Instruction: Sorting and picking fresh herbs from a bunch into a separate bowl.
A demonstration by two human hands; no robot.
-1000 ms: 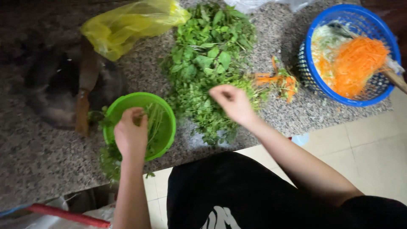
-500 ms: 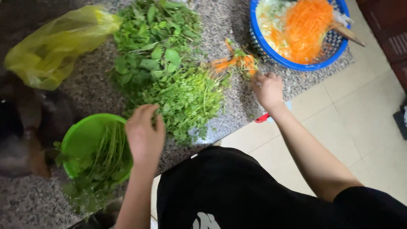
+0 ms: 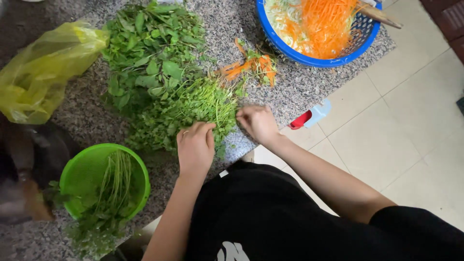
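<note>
Where half a second ago the left hand hovered at the rim of the green colander and the right hand lay out near the carrot scraps, the head view now has both drawn together on the near edge of the pile of fine-stemmed herbs on the speckled granite counter. The left hand rests knuckles-up with fingers curled into the stems; whether it grips any I cannot tell. The right hand pinches at the pile's right fringe, fingers closed on a few sprigs. It looks like another bunch is being gathered. The green colander, lower left, holds picked stems. Broad-leaved greens lie behind, carrot scraps beside them, a yellow plastic bag at left, a blue basket of shredded carrot at top right.
</note>
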